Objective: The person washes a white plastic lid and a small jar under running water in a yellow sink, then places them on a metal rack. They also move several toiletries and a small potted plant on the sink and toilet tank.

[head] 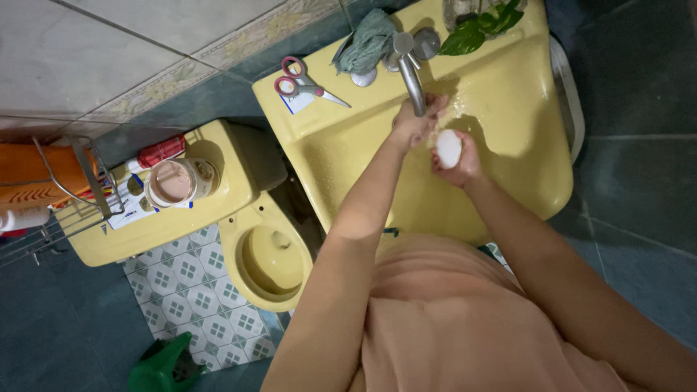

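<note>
Just right of the frame's centre top, over the yellow sink point(508, 156), the right hand point(456, 161) is closed round a white bar of soap point(449, 148), its long axis near upright in the picture. The left hand point(415, 123), fingers loosely open and holding nothing, sits just up-left of the soap beneath the metal tap point(412, 80). At mid-left, on the toilet tank point(218, 199), lie a round pinkish jar point(174, 181), a red tube point(161, 151) and a flat blue-and-white packet point(131, 210)
</note>
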